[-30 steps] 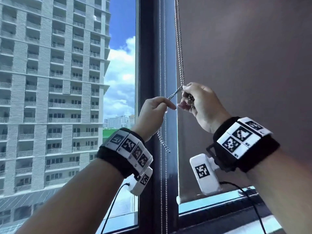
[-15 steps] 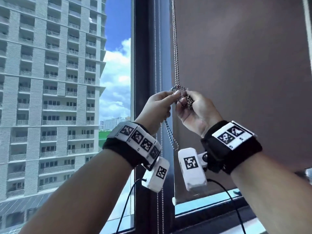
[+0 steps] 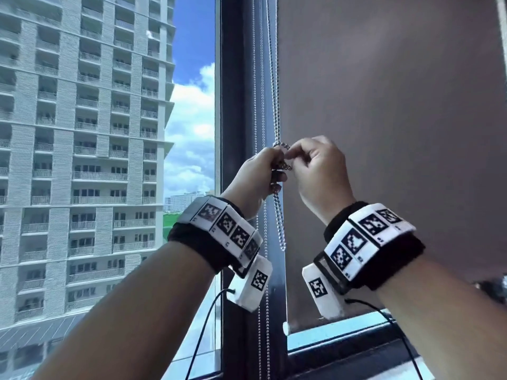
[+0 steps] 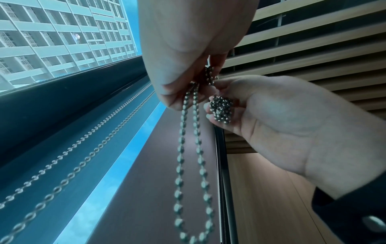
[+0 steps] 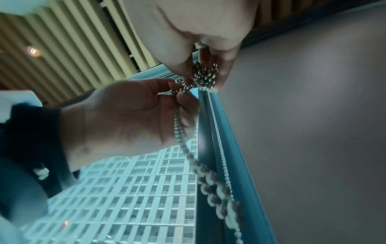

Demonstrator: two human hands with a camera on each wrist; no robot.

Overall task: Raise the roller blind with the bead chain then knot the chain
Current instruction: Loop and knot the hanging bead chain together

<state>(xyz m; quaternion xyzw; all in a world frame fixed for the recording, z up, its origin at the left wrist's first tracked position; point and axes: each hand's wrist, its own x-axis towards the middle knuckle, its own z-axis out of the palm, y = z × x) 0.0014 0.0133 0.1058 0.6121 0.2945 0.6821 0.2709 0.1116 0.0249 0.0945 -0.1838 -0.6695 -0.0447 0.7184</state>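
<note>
At the left edge of the roller blind, in front of the dark window frame: worked the bead chain with both hands raised and nearly touching. Pinched the doubled strand in the left hand, fingers curled round it just under the crossing. Clutched a bunched wad of beads in the right hand, thumb and fingertips closed on it. Set left hand toward the glass, right hand toward the blind fabric, wad between them.

Hung straight and vertical from above into the hands; fell below them as a short slack loop between the two wrists. Passed just beside a second pair of chains, apart from both hands.

Showed the blind's bottom bar low, near the sill, with only a strip of glass bare beneath.

Judged as the knotting step, knot gathered but probably not yet drawn tight. Judged the coming pull to run along the chain's vertical axis: left hand nearer the loop to draw down, right hand nearer the wad to steady it.
</note>
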